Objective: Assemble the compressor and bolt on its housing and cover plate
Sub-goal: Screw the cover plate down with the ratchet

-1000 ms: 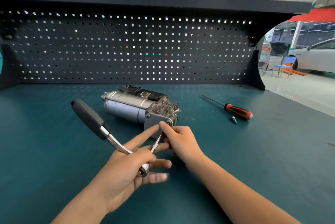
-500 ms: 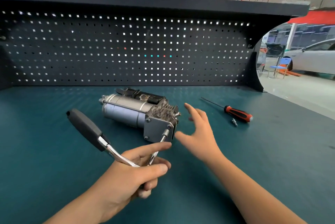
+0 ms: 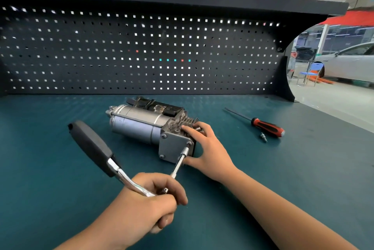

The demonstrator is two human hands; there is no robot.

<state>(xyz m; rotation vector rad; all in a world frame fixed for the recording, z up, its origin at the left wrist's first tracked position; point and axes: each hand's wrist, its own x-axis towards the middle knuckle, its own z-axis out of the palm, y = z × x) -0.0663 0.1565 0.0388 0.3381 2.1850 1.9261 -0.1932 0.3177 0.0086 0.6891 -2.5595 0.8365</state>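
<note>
**Step in hand.** Judging by the layout, a cover plate bolt is being tightened. The compressor [image 3: 141, 124] lies on its side at the middle of the desk [image 3: 293, 179], with its grey cover plate [image 3: 173, 146] facing near. The socket [image 3: 185, 151] on the extension bar [image 3: 178, 165] is set against the right part of the plate. Whether it is fully seated on a bolt head cannot be told.

**Hands.** The ratchet wrench [image 3: 95, 148] is gripped by the left hand [image 3: 145, 207]. The fingers are curled tightly round its chrome neck where the bar joins, and the black handle points far-left. The right end of the compressor is held by the right hand [image 3: 211, 148], with the fingers laid over the finned head and the thumb beneath at the near side.

**Next move.** The socket should be kept square on the bolt while the handle is swung. The body should be braced by the right hand so that it is not rolled.

**Count.**
- Compressor: one, with one cover plate.
- Bolt heads visible on the plate: three, at the corners. The area behind the socket is hidden.
- Ratchet wrench: one, with one extension bar and one socket.
- Screwdriver [image 3: 265, 125]: one, well apart to the right.
- Small loose metal part [image 3: 263, 137]: one, just beside the screwdriver handle. Its type cannot be identified.
</note>
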